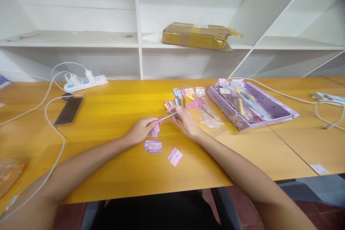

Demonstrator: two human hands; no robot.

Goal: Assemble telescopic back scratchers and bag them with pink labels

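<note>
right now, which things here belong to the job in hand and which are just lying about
Seem part of the job:
pink scratcher, in the left hand
other scratchers
cards
plastic wrap
purple box

Seem just lying about:
phone
left power strip
taped carton, on the shelf

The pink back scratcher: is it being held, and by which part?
The left hand holds the pink back scratcher by its pink handle. The right hand is at the metal shaft near the claw; its grip is unclear.
</note>
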